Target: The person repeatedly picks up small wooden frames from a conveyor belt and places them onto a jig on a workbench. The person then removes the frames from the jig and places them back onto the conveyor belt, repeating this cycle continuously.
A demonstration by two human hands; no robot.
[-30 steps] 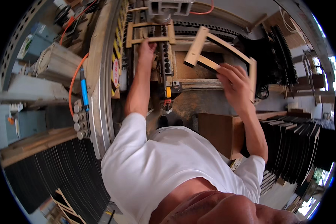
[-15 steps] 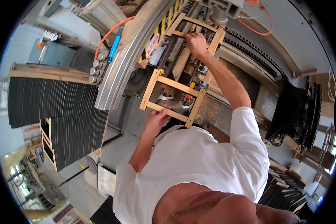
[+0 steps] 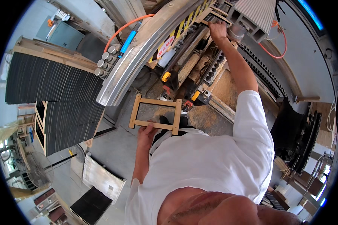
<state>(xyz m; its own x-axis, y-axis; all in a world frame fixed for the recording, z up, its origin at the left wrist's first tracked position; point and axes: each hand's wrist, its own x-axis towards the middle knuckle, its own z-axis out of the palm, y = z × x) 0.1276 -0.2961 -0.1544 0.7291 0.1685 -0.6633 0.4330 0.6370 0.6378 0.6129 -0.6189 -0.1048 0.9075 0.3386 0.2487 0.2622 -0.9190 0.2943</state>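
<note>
My left hand (image 3: pixel 146 134) grips the near rail of a small pale wooden frame (image 3: pixel 157 102), fingers wrapped over the wood. That frame hangs level in front of my body, clear of the machine and above the floor. Far ahead, my right hand (image 3: pixel 218 30) is closed on a second wooden frame (image 3: pixel 203 15), which lies in the machine bed (image 3: pixel 191 67) beneath a cylindrical metal head (image 3: pixel 236 33). Part of this second frame is hidden by my hand and the machine head. At the bed's near end are a yellow knob (image 3: pixel 166 77) and a red-handled clamp (image 3: pixel 166 90).
A heavy metal beam (image 3: pixel 120 80) with an orange hose (image 3: pixel 125 25) flanks the bed on the left. Beyond it stands a tall stack of dark slats (image 3: pixel 56 82). Sawdust (image 3: pixel 223 88) covers the right side. A floor fan (image 3: pixel 39 170) stands lower left.
My left hand has drawn its frame back and left, away from the machine's near end. My right hand has pushed the other frame farther forward, under the head.
</note>
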